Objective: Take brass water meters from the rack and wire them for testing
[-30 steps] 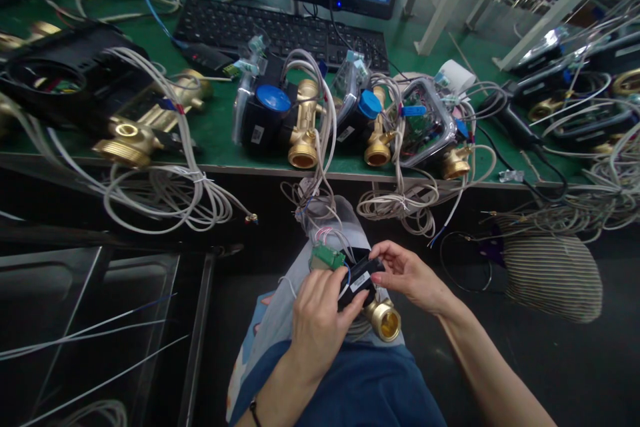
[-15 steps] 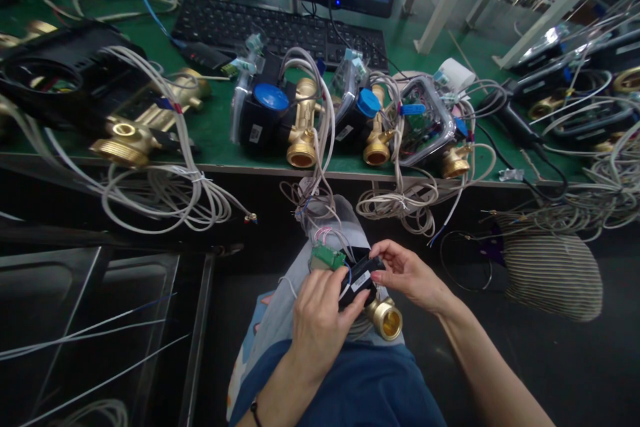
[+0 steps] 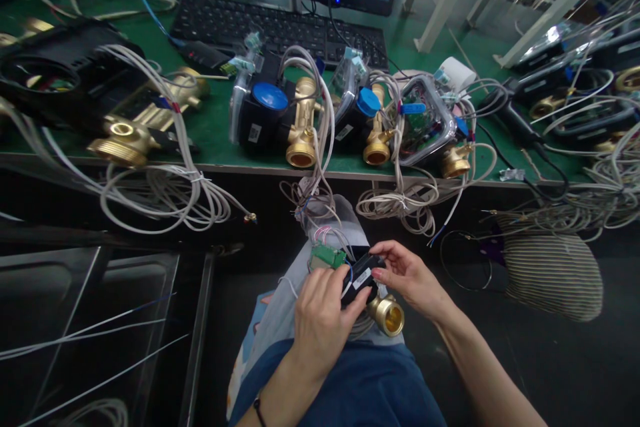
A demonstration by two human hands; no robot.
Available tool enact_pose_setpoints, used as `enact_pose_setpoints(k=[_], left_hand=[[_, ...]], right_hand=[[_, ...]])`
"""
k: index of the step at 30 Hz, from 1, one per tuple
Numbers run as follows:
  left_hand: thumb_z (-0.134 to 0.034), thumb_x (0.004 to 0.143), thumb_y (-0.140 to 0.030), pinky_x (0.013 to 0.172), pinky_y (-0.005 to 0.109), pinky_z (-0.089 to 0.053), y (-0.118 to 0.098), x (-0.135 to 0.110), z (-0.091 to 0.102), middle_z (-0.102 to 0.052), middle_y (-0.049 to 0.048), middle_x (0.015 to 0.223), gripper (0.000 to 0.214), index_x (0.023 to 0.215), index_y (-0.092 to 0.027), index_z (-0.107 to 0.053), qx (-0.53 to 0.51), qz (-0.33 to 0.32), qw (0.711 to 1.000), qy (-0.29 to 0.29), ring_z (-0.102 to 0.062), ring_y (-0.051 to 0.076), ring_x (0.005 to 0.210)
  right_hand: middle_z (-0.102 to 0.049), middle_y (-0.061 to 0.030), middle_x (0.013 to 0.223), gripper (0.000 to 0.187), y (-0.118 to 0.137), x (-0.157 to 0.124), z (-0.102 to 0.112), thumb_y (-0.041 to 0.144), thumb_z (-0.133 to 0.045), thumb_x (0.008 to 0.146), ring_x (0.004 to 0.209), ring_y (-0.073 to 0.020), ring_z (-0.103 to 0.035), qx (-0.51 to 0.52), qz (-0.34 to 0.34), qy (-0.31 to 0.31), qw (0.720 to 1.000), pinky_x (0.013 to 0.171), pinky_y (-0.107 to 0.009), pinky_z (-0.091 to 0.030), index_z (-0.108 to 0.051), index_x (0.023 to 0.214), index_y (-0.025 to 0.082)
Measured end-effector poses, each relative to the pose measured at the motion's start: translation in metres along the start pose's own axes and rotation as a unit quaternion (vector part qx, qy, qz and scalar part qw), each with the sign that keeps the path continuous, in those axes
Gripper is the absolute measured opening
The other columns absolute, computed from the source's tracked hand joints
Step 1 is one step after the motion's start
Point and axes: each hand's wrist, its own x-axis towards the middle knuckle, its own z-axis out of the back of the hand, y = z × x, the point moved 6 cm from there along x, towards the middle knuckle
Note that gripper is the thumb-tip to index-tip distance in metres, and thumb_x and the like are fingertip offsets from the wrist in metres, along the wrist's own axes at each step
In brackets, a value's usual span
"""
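Steadying blk housing (image 3: 362,279) betw. gripping L hand (image 3: 320,307) & R hand (image 3: 413,280) pinching its end, keep blue wire (image 3: 351,272) untrapped.

Both hands close on the black housing (image 3: 364,276), one from each end. The left hand (image 3: 319,317) lies to its left, back turned up toward the camera, fingers (image 3: 325,283) bent and side by side at that end, while the left thumb (image 3: 358,304) stretches along its near edge. The left forearm (image 3: 280,383), bare, slants up toward the housing from below left. At the housing's right end the right hand (image 3: 414,281) pinches, thumb (image 3: 385,275) on the near face and index finger over the far edge. The bare right forearm (image 3: 483,355) runs from the housing's lower right, nearly in line with its wrist (image 3: 445,313).
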Motion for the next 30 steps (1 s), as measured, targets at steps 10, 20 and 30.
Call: enact_pose_setpoints(k=[10, 20, 30], left_hand=[[-0.063, 0.085, -0.029, 0.070, 0.036, -0.048, -0.012, -0.001, -0.007, -0.062, 0.0084, 0.081, 0.028, 0.104, -0.011, -0.055, 0.021, -0.006, 1.000, -0.008, -0.057, 0.024, 0.077], [-0.059, 0.087, -0.030, 0.068, 0.034, -0.045, -0.023, 0.000, -0.007, -0.060, 0.0076, 0.078, 0.024, 0.101, -0.010, -0.057, 0.036, -0.008, 0.999, 0.008, -0.056, 0.023, 0.074], [-0.058, 0.088, -0.029, 0.067, 0.035, -0.042, -0.033, 0.002, -0.009, -0.059, 0.0073, 0.075, 0.024, 0.100, -0.009, -0.056, 0.055, -0.033, 0.998, 0.006, -0.054, 0.023, 0.071]], right_hand=[[-0.055, -0.0019, 0.090, 0.018, 0.006, -0.033, 0.009, 0.035, -0.068, 0.074, 0.065, -0.0117, -0.042, -0.264, 0.071, -0.238, 0.932, 0.061, -0.029, -0.037, -0.063, 0.086, 0.023], [-0.058, -0.0054, 0.096, 0.014, 0.001, -0.051, 0.011, 0.036, -0.059, 0.081, 0.093, -0.0212, -0.051, -0.267, 0.068, -0.286, 0.918, 0.082, -0.039, -0.039, -0.069, 0.081, 0.025], [-0.056, -0.0031, 0.079, 0.014, -0.002, -0.054, 0.014, 0.038, -0.066, 0.076, 0.074, -0.0173, -0.049, -0.252, 0.041, -0.320, 0.912, 0.068, -0.033, -0.039, -0.070, 0.077, 0.024]])
